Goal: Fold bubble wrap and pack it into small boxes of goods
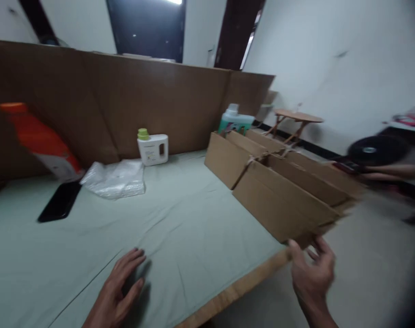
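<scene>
Two hands, flattened cardboard boxes (pixel 289 191) on tabletop (pixel 180 228).
Right hand (pixel 313 269) spread open beneath the stack's corner; left hand (pixel 120 291) flat, empty.

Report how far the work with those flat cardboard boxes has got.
Done: nothing looks assembled; the flattened cardboard boxes lie stacked at the table's right edge. In hand: the right hand reaches the stack's near corner, fingers open, grip unclear through blur; the left hand rests flat on the cloth. Left: every box is unfolded, and the white bottle, orange bottle and plastic bags sit untouched.
</scene>
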`<control>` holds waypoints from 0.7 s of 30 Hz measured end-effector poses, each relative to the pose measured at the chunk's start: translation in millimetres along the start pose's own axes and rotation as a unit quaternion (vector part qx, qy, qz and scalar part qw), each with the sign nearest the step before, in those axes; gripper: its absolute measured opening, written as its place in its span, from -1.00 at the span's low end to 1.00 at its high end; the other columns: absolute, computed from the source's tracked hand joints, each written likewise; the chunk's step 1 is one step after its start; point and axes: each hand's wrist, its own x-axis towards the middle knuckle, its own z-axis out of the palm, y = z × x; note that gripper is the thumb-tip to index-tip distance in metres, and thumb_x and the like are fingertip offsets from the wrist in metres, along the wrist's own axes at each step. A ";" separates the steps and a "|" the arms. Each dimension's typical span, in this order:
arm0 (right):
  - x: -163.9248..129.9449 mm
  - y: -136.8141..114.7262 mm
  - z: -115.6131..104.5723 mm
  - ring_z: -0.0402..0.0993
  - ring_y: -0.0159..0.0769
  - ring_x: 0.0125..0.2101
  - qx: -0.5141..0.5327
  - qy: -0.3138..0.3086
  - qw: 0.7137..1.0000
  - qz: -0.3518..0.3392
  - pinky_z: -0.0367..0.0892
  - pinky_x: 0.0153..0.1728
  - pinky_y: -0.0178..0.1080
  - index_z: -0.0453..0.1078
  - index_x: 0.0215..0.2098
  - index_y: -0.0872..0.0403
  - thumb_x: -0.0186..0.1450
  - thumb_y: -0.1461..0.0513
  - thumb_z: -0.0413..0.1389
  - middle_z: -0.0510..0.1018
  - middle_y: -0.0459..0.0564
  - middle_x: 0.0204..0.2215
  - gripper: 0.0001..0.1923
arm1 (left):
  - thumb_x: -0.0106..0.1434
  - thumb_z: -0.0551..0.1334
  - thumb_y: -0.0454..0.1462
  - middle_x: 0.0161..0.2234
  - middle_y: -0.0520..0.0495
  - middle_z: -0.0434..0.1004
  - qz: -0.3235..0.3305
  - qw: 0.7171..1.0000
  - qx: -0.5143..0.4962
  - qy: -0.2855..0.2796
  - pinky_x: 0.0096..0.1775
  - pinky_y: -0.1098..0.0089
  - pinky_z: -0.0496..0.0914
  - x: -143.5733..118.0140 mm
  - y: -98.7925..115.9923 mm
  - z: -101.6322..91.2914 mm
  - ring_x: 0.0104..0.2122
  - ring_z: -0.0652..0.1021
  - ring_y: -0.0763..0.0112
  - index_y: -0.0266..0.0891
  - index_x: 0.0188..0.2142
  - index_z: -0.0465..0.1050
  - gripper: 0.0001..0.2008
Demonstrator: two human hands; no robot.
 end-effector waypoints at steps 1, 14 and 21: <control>-10.8 -3.5 -2.4 0.36 0.21 0.13 -0.020 -0.010 1.000 -0.013 0.29 0.12 0.24 0.25 0.28 0.18 0.21 -0.13 0.17 0.39 0.31 0.17 -0.17 | 0.33 0.18 -0.13 0.18 -0.15 0.49 0.002 1.000 0.007 -0.018 0.21 -0.07 0.36 0.2 4.4 -2.5 0.24 0.42 -0.01 0.00 0.08 0.54 -0.65; -169.9 -164.9 174.1 0.46 0.02 0.13 0.155 -0.543 0.600 -0.567 0.47 0.02 0.06 0.46 0.15 -0.04 0.32 0.17 0.13 0.46 0.12 0.22 -0.58 | 0.42 0.12 -0.18 0.01 -0.15 0.63 0.148 0.970 -0.016 -0.190 0.14 0.26 0.41 -21.9 39.0 -50.7 0.07 0.57 0.17 -0.11 0.16 0.46 -0.63; -242.0 -228.9 200.0 0.38 0.04 0.21 0.226 -0.576 0.483 -0.619 0.43 0.09 0.08 0.43 0.16 -0.01 0.34 0.19 0.13 0.39 0.13 0.27 -0.59 | 0.10 0.35 -0.19 0.08 -0.17 0.55 -0.192 0.884 0.238 0.354 0.17 0.09 0.36 -33.5 -37.6 -242.5 0.13 0.49 0.02 -0.07 0.08 0.51 -0.50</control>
